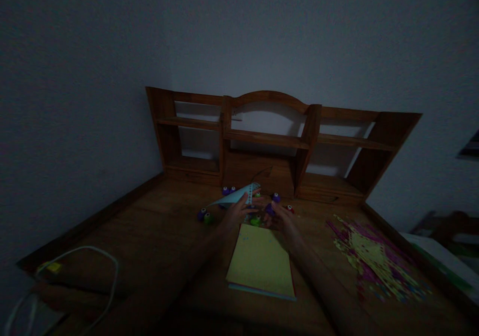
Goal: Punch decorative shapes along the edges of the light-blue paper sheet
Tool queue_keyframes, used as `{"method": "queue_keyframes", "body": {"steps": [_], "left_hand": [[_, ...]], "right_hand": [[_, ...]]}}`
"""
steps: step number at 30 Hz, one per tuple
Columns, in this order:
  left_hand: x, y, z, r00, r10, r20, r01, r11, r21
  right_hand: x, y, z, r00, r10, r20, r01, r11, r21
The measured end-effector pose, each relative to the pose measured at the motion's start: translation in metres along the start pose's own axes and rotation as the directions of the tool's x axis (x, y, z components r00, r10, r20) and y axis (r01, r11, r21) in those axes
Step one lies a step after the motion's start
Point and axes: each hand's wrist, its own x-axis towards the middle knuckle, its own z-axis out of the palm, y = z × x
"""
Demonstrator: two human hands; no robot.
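Observation:
My left hand (239, 208) has its thumb against a light-blue folded paper (234, 196) with a patterned edge, held slanting above the desk. Its other fingers stretch toward the right. My right hand (282, 216) is closed on a small purple toy (270, 209), its details blurred in the dim light. Several small round toys with eye-like tops lie about the hands: a purple one (276, 197), a red one (290, 209), a green one (256, 221) and, at the left, another green one (208, 218). Below the hands lies a stack of paper (262, 261), yellow on top.
A wooden shelf unit (262, 137) stands at the desk's back against the wall. Yellow and pink strips (370, 253) are heaped at the right. A pale cable (114, 271) loops over the wooden desk (149, 226) at the front left.

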Motion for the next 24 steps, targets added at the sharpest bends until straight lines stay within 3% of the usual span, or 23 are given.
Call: {"method": "queue_keyframes", "body": {"steps": [3, 8, 14, 24], "left_hand": [[0.000, -0.001, -0.001, 1.000, 0.024, 0.000, -0.024, 0.999, 0.023], [-0.002, -0.002, -0.002, 0.999, 0.044, 0.000, -0.044, 0.999, 0.027], [-0.005, 0.003, 0.003, 0.999, -0.034, -0.032, 0.037, 0.996, 0.086], [-0.008, 0.002, 0.008, 0.999, -0.031, -0.024, 0.033, 0.996, 0.086]], "right_hand": [[0.007, 0.000, -0.008, 0.995, 0.087, -0.053, -0.078, 0.986, 0.147], [0.019, 0.002, -0.023, 0.989, 0.102, 0.111, -0.132, 0.942, 0.310], [0.021, 0.008, -0.031, 0.982, 0.110, 0.150, -0.154, 0.936, 0.317], [0.019, 0.006, -0.030, 0.973, 0.107, 0.204, -0.165, 0.943, 0.290]]}}
